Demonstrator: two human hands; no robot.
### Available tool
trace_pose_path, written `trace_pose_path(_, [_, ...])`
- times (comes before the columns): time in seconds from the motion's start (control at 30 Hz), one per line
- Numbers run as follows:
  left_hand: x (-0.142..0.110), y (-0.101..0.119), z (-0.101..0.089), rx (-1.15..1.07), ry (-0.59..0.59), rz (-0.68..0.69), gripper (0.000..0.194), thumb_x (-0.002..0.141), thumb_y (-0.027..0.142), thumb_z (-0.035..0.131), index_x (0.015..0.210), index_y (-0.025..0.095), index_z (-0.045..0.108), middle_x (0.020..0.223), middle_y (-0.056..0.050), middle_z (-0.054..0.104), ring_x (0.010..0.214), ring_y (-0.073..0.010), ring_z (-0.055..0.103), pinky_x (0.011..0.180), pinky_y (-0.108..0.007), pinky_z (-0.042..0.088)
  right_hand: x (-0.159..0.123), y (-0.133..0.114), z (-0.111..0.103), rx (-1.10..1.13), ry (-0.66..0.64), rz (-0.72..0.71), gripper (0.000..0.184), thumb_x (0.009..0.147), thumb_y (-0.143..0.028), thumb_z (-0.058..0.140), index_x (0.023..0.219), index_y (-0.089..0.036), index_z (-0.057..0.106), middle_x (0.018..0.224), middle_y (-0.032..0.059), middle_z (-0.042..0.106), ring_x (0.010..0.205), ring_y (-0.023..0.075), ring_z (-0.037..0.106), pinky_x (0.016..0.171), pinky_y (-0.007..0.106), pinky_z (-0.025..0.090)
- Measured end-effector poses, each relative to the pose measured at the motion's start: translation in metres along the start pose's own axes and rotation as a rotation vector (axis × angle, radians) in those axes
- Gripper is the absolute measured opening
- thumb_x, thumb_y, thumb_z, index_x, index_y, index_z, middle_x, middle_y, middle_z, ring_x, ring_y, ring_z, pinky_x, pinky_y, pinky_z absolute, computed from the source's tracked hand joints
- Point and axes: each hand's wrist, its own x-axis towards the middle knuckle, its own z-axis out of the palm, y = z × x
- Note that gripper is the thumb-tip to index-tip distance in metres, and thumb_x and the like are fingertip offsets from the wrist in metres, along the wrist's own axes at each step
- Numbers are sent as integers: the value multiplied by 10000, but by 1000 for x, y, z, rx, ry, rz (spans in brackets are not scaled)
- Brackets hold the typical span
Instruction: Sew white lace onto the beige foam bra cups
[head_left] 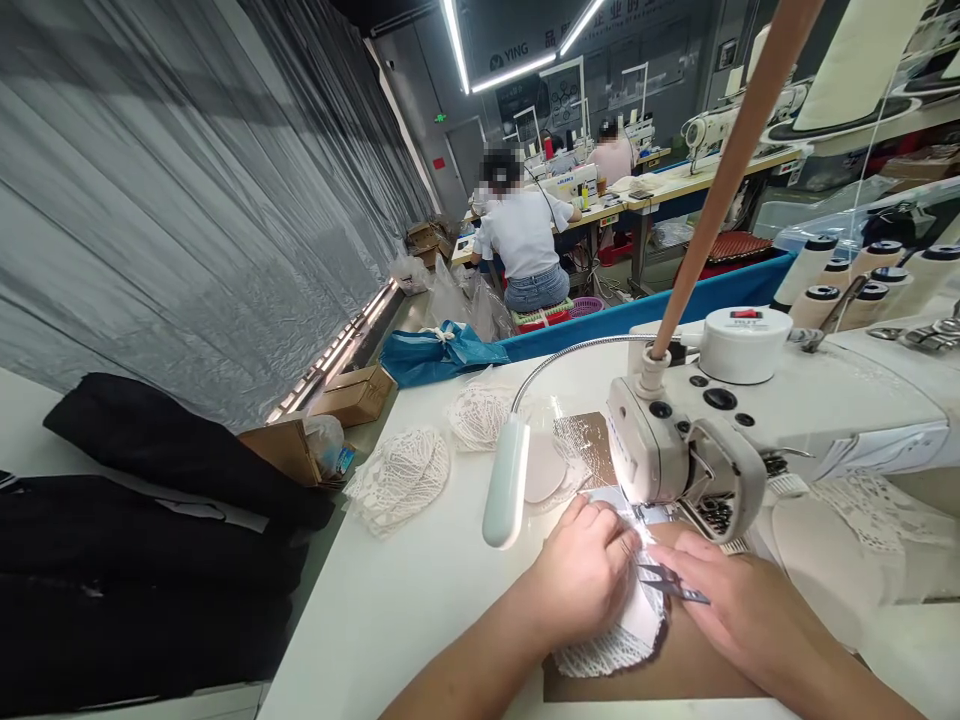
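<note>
Under the needle area of the white sewing machine (675,400), a white lace piece with a scalloped edge (611,652) lies on a brown board (697,655). My left hand (585,570) is closed on the upper part of this piece, fingers bunched near the presser foot. My right hand (742,595) holds a pair of thread snips (675,584), blades pointing left over the lace edge. The right fingertips are close beside the left ones. Exactly where the blade tips touch cannot be made out.
Stacked lace pieces (409,475) and a round pad on lace (546,468) lie at the left. A lamp (506,485) hangs on a bent neck. Thread cones (806,270) stand behind the machine. Pale pads (817,560) rest at the right. A co-worker (521,235) sits ahead.
</note>
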Motion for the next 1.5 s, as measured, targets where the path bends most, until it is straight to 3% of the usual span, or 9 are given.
trace_pose_path(0.27, [4, -5, 0, -16, 39, 0, 278, 873, 211, 471, 1115, 122, 576, 910, -104, 551, 842, -228, 495, 861, -408, 434, 3, -5, 0, -38, 26, 47, 476, 813, -137, 361, 1161, -262, 660, 1051, 56, 751, 617, 212, 723, 453, 293, 538])
trace_pose_path(0.43, [3, -9, 4, 26, 42, -13, 325, 853, 213, 509, 1154, 107, 574, 942, -119, 568, 888, -246, 515, 876, -440, 441, 4, -5, 3, -57, 15, 60, 522, 783, -119, 382, 1218, -248, 641, 1159, 70, 719, 754, 231, 744, 531, 307, 591])
trace_pose_path(0.63, [-1, -10, 2, 15, 54, 39, 301, 890, 213, 488, 1168, 131, 567, 1127, -142, 607, 1153, -286, 493, 1046, -516, 330, 4, -5, 4, -123, 142, -74, 509, 713, -79, 382, 1102, -222, 676, 997, 71, 764, 680, 225, 741, 486, 306, 584])
trace_pose_path(0.93, [-1, -15, 2, -12, 76, 43, 266, 887, 186, 495, 1134, 139, 584, 1111, -125, 641, 1170, -281, 512, 1054, -514, 306, 2, -5, 5, -131, 220, -88, 495, 719, -77, 374, 1099, -235, 650, 921, 26, 768, 463, 177, 659, 370, 305, 524])
trace_pose_path(1.13, [-2, -16, 3, 3, 55, -5, 323, 883, 199, 489, 1191, 134, 559, 1178, -141, 615, 1204, -306, 492, 1067, -537, 295, 4, -7, 12, -207, 243, -20, 516, 708, -88, 395, 1124, -227, 667, 1105, 48, 740, 498, 180, 694, 398, 320, 564])
trace_pose_path(1.3, [-3, -17, 5, 3, 67, -38, 376, 868, 190, 477, 1235, 137, 542, 1203, -148, 601, 1206, -318, 489, 1058, -542, 318, 3, -6, 11, -156, 175, 25, 489, 763, -123, 378, 1151, -234, 655, 1154, 55, 722, 605, 210, 730, 447, 330, 584])
trace_pose_path(1.5, [-5, -10, 3, -32, 68, -129, 351, 893, 224, 466, 1219, 146, 570, 1242, -143, 587, 1180, -312, 507, 983, -482, 419, 4, 2, 10, 108, -58, 181, 420, 930, -259, 312, 1262, -283, 568, 1191, 37, 704, 874, 241, 732, 679, 362, 607])
